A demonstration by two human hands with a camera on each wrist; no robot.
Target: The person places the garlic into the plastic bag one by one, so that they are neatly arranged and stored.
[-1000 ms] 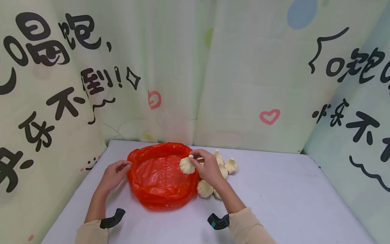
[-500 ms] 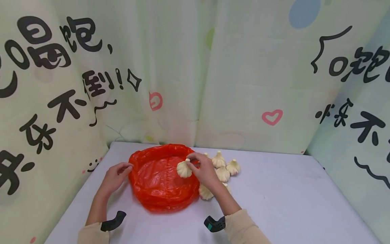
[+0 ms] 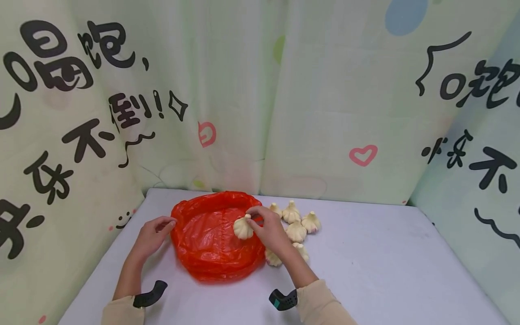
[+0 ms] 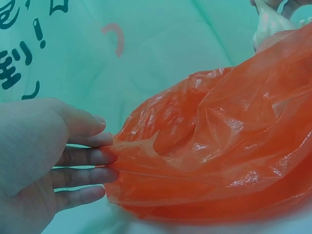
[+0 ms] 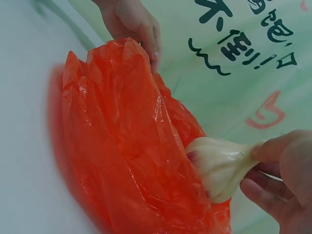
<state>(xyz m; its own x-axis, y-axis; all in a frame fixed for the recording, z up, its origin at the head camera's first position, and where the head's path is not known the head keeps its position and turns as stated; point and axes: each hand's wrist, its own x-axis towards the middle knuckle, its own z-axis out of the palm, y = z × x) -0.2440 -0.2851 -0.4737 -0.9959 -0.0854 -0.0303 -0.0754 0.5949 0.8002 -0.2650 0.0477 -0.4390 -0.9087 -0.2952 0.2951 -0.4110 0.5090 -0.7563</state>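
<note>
A red plastic bag (image 3: 219,266) lies on the table with its mouth spread wide and facing up. My left hand (image 3: 151,237) is at its left rim; in the left wrist view the fingers (image 4: 85,156) are straight, their tips touching the red film, and the thumb is apart from it. My right hand (image 3: 270,228) pinches a garlic bulb (image 3: 243,227) by its stem, over the right part of the bag's mouth. The right wrist view shows this bulb (image 5: 219,163) beside the bag's rim, its lower end partly hidden by the film.
Several more garlic bulbs (image 3: 296,231) lie on the table right of the bag, some partly hidden by my right hand and forearm. The white table (image 3: 386,262) extends to the right. A printed curtain (image 3: 308,113) stands behind and at both sides.
My right hand has carried the garlic bulb a little left and down, further over the bag's mouth. The left hand stays at the left rim.
</note>
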